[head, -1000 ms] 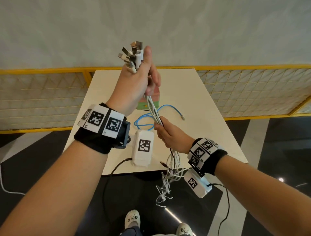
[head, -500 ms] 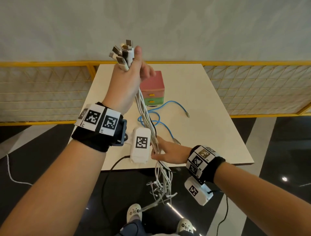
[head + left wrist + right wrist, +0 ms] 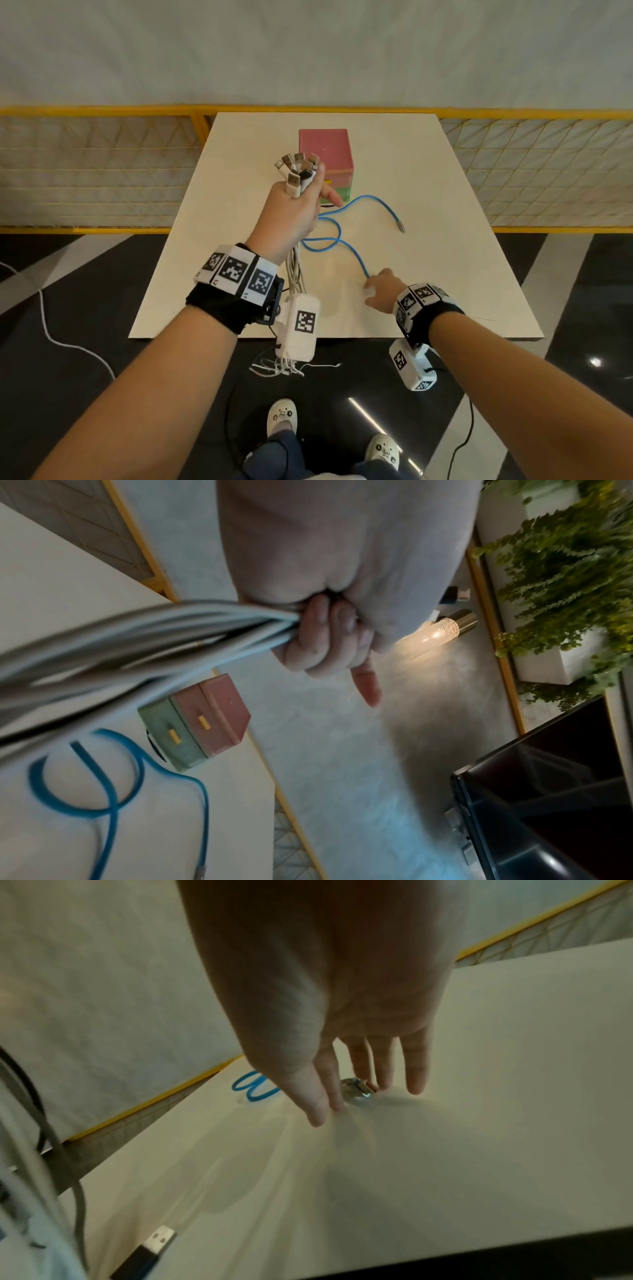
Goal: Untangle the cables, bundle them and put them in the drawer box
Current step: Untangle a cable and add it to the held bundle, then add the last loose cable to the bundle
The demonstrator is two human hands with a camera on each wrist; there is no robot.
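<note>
My left hand [image 3: 296, 209] is raised over the table and grips a bundle of white cables [image 3: 294, 270]. Their USB plugs [image 3: 297, 169] stick up out of the fist, and the loose ends [image 3: 286, 368] hang below the table's front edge. The left wrist view shows the left hand's fingers [image 3: 322, 639] curled round the white cables [image 3: 137, 642]. A blue cable [image 3: 337, 240] lies looped on the table. My right hand [image 3: 376, 291] reaches its near end, fingers [image 3: 416, 1069] straight over the metal plug [image 3: 356, 1093]. The pink and green drawer box [image 3: 325, 154] stands behind, its drawers shut [image 3: 205, 723].
The cream table [image 3: 428, 205] stands against a yellow-framed mesh fence [image 3: 102, 164]. A black USB plug [image 3: 150, 1253] hangs near the table's front edge in the right wrist view. A white cord [image 3: 68, 342] lies on the dark floor at left.
My left hand has come down with the white bundle. My right hand let go of the white cables and moved right onto the table, to the blue cable's near end.
</note>
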